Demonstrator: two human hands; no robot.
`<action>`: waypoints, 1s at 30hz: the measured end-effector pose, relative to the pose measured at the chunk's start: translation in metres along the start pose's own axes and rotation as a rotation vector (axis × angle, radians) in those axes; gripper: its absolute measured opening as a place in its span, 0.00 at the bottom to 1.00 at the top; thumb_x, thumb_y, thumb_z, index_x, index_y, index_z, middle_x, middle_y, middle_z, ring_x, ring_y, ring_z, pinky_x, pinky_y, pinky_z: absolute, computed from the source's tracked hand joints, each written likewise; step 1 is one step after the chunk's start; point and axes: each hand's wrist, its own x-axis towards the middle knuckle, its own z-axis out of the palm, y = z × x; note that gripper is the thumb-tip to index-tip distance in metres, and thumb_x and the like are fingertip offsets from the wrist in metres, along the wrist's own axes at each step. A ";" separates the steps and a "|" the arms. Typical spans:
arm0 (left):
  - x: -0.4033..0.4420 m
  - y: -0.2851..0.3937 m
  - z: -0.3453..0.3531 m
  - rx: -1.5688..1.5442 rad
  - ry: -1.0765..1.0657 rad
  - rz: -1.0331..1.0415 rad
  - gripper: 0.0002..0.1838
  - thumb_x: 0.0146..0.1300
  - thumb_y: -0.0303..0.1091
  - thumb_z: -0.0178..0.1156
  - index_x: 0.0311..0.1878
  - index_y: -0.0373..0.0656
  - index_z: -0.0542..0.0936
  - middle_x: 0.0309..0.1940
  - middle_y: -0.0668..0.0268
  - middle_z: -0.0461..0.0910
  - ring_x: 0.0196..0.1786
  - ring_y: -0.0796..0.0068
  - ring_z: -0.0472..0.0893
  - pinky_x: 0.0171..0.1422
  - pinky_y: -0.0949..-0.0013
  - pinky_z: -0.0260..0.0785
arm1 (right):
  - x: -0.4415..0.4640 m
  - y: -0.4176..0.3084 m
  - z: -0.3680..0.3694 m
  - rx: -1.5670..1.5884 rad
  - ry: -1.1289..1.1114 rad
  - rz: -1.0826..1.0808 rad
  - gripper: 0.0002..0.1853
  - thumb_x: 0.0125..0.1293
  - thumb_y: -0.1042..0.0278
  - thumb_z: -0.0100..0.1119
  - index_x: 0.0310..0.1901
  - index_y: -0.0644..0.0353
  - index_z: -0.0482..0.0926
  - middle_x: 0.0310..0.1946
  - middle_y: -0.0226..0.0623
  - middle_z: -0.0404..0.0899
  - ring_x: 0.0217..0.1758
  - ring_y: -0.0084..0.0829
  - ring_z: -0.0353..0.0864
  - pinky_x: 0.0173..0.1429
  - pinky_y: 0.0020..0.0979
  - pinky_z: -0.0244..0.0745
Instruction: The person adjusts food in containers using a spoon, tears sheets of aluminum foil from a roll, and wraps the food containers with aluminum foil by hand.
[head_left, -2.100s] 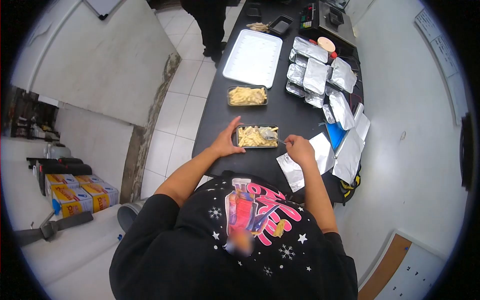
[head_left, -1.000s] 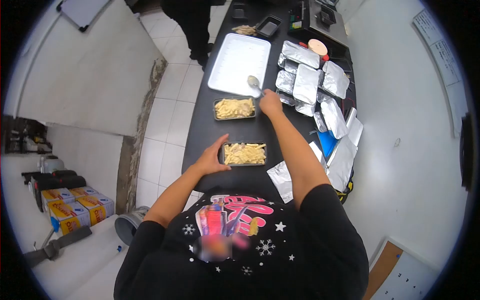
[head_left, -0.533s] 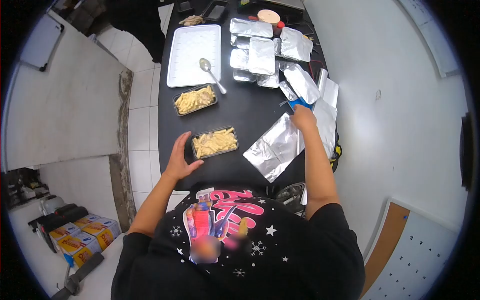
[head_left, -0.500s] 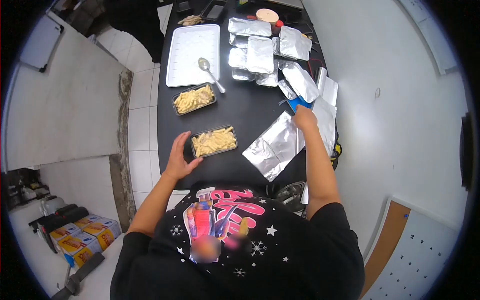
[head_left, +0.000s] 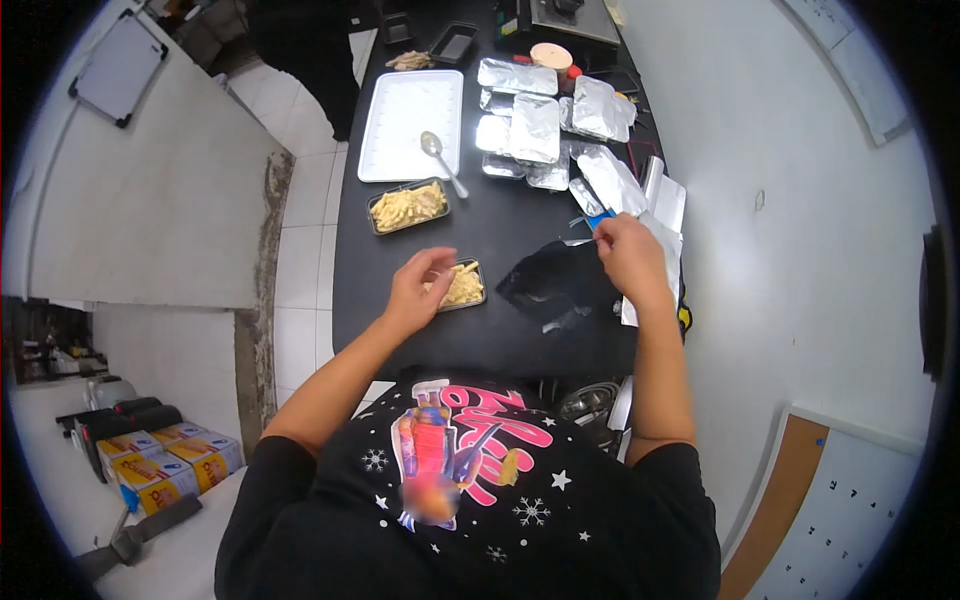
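Observation:
My left hand (head_left: 418,290) is over the left part of a small container of pasta (head_left: 466,286), fingers loosely apart and holding nothing; it hides much of that container. My right hand (head_left: 634,258) pinches the upper right edge of a sheet of aluminium foil (head_left: 560,282), which looks dark and glossy from this angle. Behind the near container stands a second container of pasta (head_left: 408,207). A blue-handled tool (head_left: 598,219), partly hidden, lies just beyond my right fingertips.
A white tray (head_left: 385,125) lies farther back, with a spoon (head_left: 433,150) across its right edge. Several foil-covered containers (head_left: 535,128) are stacked at the back right. A foil roll (head_left: 653,180) is near the wall. Empty black containers (head_left: 453,43) sit at the far end.
My left hand has moved right, from beside the near container to over it. My right hand now pinches the foil, whose surface has turned from bright silver to dark. The view has shifted slightly.

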 end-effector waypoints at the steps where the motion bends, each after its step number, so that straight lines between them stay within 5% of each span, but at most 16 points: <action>1: 0.005 -0.001 0.002 -0.112 -0.017 -0.107 0.18 0.65 0.32 0.58 0.58 0.41 0.73 0.46 0.59 0.78 0.45 0.69 0.80 0.48 0.69 0.74 | -0.004 -0.020 -0.026 0.027 0.039 -0.055 0.03 0.58 0.72 0.56 0.33 0.56 0.79 0.35 0.39 0.78 0.36 0.45 0.79 0.40 0.42 0.73; 6: 0.037 0.018 -0.002 -0.718 -0.165 -0.745 0.32 0.72 0.56 0.46 0.71 0.48 0.57 0.51 0.56 0.77 0.49 0.60 0.81 0.53 0.62 0.75 | -0.022 -0.079 -0.108 0.244 0.188 -0.285 0.06 0.55 0.77 0.60 0.34 0.56 0.79 0.28 0.37 0.74 0.29 0.40 0.76 0.33 0.35 0.71; 9: 0.045 0.056 -0.019 -0.948 -0.397 -0.772 0.36 0.71 0.61 0.41 0.74 0.51 0.49 0.54 0.51 0.75 0.51 0.56 0.80 0.54 0.57 0.76 | -0.021 -0.076 -0.107 0.427 0.224 -0.383 0.11 0.52 0.81 0.61 0.38 0.58 0.81 0.27 0.38 0.78 0.28 0.37 0.78 0.33 0.30 0.72; 10: 0.051 0.035 -0.023 -1.196 -0.472 -0.631 0.35 0.72 0.54 0.47 0.74 0.52 0.48 0.56 0.46 0.73 0.52 0.57 0.80 0.52 0.55 0.78 | -0.020 -0.072 -0.102 0.460 0.225 -0.395 0.11 0.52 0.82 0.60 0.38 0.60 0.81 0.28 0.39 0.79 0.29 0.36 0.79 0.34 0.29 0.73; 14: 0.045 0.019 -0.055 -1.046 -0.278 -0.455 0.43 0.63 0.38 0.64 0.74 0.54 0.47 0.57 0.49 0.72 0.49 0.61 0.80 0.49 0.61 0.76 | -0.016 -0.060 -0.068 0.646 0.234 -0.388 0.10 0.54 0.85 0.58 0.37 0.64 0.81 0.34 0.40 0.83 0.35 0.32 0.83 0.41 0.26 0.75; 17: 0.031 0.020 -0.062 -0.842 -0.122 -0.502 0.39 0.65 0.41 0.61 0.73 0.53 0.50 0.59 0.49 0.71 0.55 0.62 0.78 0.57 0.59 0.74 | -0.019 -0.058 -0.038 0.839 0.205 -0.311 0.09 0.54 0.86 0.56 0.37 0.65 0.81 0.36 0.40 0.84 0.39 0.30 0.83 0.46 0.26 0.75; 22: 0.019 0.000 -0.024 -1.058 -0.246 -0.609 0.42 0.64 0.63 0.54 0.74 0.56 0.49 0.64 0.49 0.65 0.61 0.53 0.71 0.61 0.50 0.67 | -0.005 -0.094 -0.043 1.016 0.134 -0.499 0.11 0.53 0.88 0.56 0.37 0.66 0.82 0.37 0.40 0.84 0.42 0.31 0.83 0.50 0.27 0.75; 28: 0.016 0.033 0.022 -1.771 -0.525 -0.564 0.37 0.64 0.61 0.55 0.71 0.59 0.56 0.62 0.52 0.68 0.63 0.55 0.70 0.67 0.47 0.62 | 0.008 -0.123 -0.052 1.298 0.195 -0.560 0.12 0.54 0.91 0.52 0.36 0.67 0.80 0.38 0.42 0.83 0.45 0.31 0.82 0.52 0.29 0.74; 30: 0.019 0.039 0.011 -1.692 -0.385 -0.455 0.36 0.65 0.58 0.56 0.71 0.59 0.57 0.61 0.54 0.70 0.63 0.56 0.72 0.66 0.48 0.64 | 0.007 -0.120 -0.049 1.368 0.236 -0.510 0.12 0.54 0.92 0.51 0.35 0.67 0.80 0.38 0.42 0.82 0.44 0.31 0.82 0.52 0.29 0.74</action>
